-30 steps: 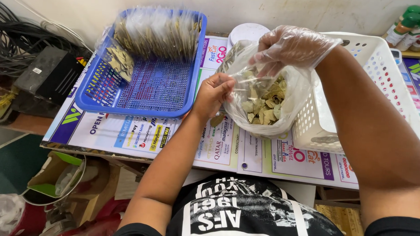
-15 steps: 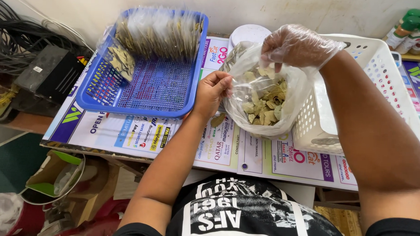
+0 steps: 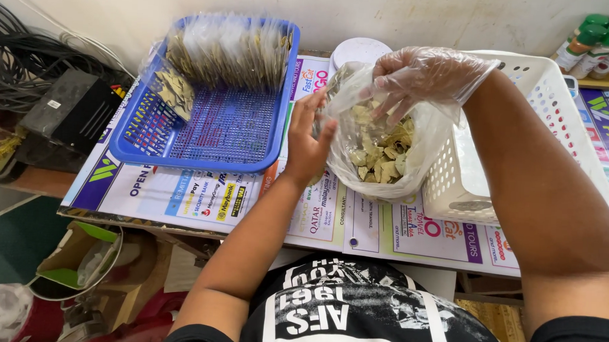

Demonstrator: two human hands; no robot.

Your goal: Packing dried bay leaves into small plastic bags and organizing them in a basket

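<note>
Bag [image 3: 379, 150]: mouth upward, long axis near upright, leaves inside.
Left hand [image 3: 310, 141]: fingers curled on bag rim.
Right hand [image 3: 419, 77]: gloved, fingers half-spread inside mouth; grasp cannot be told.

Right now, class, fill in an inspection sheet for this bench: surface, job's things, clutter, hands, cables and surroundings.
Surface: table covered in printed posters.
Job's things: clear plastic bag of dried leaves; blue plastic mesh tray holding small filled packets.
Clutter: white perforated plastic basket; round white lid; green-capped bottles.
Hands: bare left hand holds the bag's side; gloved right hand reaches into its mouth.
Cables: black bundle on the left.
Surroundings: pale wall; cardboard box below.
</note>
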